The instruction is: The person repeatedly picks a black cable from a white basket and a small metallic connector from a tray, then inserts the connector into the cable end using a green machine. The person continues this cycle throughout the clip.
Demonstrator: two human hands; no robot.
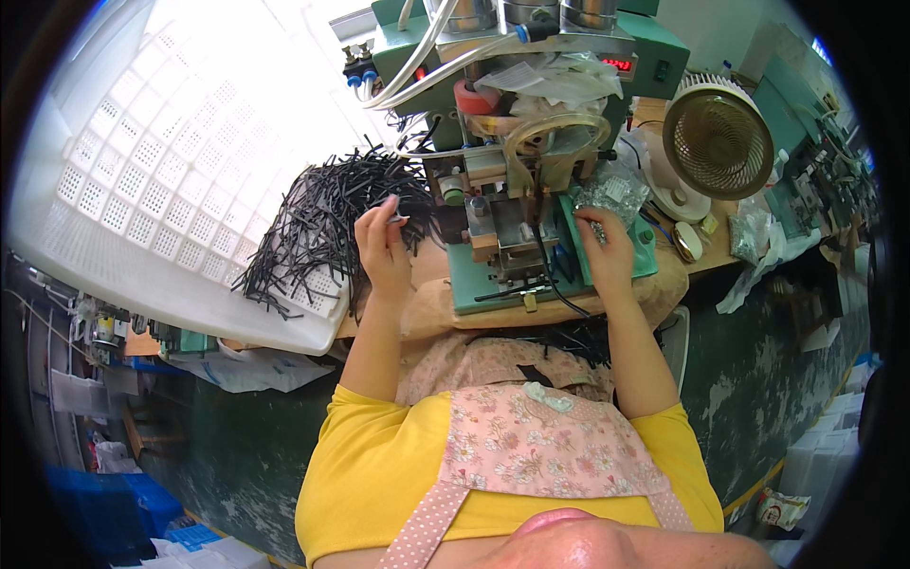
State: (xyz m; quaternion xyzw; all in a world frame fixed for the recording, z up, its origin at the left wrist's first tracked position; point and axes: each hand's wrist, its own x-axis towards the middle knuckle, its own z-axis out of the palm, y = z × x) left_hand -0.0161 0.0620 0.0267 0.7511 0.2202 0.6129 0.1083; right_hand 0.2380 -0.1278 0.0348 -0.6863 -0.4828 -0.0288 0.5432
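My left hand [384, 254] is raised at the right edge of a heap of thin black strips [327, 213]. Its fingers are curled, with something pale around the fingertips; what they hold, if anything, is too small to make out. In front of me stands a green bench press [493, 270] with a metal fixture [507, 228] in its middle. Over the right side of its base is my right hand [607, 251], fingertips drawn together at several small shiny metal pieces [597, 230]. Whether a piece is between those fingers is hidden.
A large white perforated plastic basket [142, 180] lies at the left, holding the strips. Right of the press are a clear bag of metal pieces [614, 190] and a round fan [718, 142]. A black cable [559, 289] and white air hoses [417, 62] run by the press.
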